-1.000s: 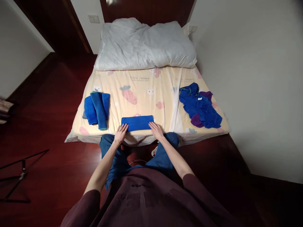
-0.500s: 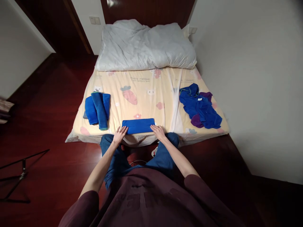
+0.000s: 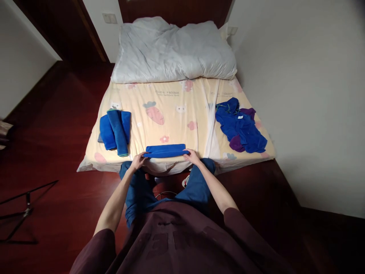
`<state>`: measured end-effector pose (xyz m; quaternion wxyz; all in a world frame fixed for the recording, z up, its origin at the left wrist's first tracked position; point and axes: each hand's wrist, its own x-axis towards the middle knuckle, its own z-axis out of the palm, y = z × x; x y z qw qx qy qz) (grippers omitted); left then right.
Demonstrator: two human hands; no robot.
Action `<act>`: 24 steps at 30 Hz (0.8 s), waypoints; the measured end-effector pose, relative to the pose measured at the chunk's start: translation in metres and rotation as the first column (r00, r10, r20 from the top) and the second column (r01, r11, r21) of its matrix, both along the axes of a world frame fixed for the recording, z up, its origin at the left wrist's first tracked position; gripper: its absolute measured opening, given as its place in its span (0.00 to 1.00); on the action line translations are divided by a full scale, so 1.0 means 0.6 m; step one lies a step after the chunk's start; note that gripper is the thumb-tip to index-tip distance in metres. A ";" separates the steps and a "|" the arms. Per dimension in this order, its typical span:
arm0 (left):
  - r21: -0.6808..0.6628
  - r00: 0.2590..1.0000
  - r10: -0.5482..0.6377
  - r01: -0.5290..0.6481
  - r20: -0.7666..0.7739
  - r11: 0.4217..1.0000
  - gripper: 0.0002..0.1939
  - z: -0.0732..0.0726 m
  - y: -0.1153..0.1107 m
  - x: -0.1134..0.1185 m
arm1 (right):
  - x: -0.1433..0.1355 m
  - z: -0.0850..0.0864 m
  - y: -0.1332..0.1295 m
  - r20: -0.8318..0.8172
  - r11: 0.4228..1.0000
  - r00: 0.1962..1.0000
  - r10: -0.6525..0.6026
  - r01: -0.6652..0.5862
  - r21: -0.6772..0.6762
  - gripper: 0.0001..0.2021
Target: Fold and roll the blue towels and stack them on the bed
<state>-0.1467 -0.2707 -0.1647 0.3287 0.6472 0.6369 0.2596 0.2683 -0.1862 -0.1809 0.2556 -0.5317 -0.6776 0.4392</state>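
Note:
A blue towel [image 3: 165,151], folded into a narrow strip, lies at the near edge of the bed, its front edge lifted and turned back over the rest. My left hand [image 3: 138,160] pinches the left end of that edge. At the right end, my right hand [image 3: 192,156] grips the same edge between thumb and fingers. To the left rests a stack of folded blue towels [image 3: 107,131] with a rolled, green-edged blue towel [image 3: 118,133] on top. Over on the right is a loose, crumpled heap of blue and purple cloths [image 3: 241,125].
The bed has a cream sheet [image 3: 176,121] with carrot and rabbit prints. A bunched white quilt [image 3: 173,53] lies at the head end. A wall [image 3: 299,95] runs along the right side. Black stand legs [image 3: 27,211] stand on the dark red floor at left.
Both hands have gone from lying flat on the towel to gripping its front corners. That near edge is now raised and folded away from me.

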 end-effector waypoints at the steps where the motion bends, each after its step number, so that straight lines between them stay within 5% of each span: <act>1: -0.010 0.998 0.061 -0.061 0.034 0.998 0.22 -0.001 0.004 0.001 | -0.004 -0.002 0.003 -0.036 0.998 0.998 -0.049 0.048 -0.032 0.17; 7: -0.037 0.957 0.285 -0.283 0.057 0.958 0.19 -0.006 0.034 0.020 | -0.026 0.000 0.029 -0.087 0.983 0.980 -0.180 0.177 -0.041 0.12; 17: -0.057 0.958 0.288 -0.288 -0.007 0.956 0.21 -0.014 0.041 0.017 | -0.032 0.010 0.039 -0.024 0.984 0.984 -0.175 0.175 -0.035 0.16; 21: 0.084 0.951 0.275 -0.266 -0.140 0.960 0.27 -0.003 0.033 0.032 | -0.038 0.027 0.018 0.176 0.975 0.965 -0.196 0.173 0.141 0.27; 24: 0.278 0.930 0.249 -0.172 -0.271 0.945 0.31 0.014 0.026 0.059 | -0.057 0.049 -0.003 0.400 0.938 0.908 -0.124 -0.025 0.347 0.32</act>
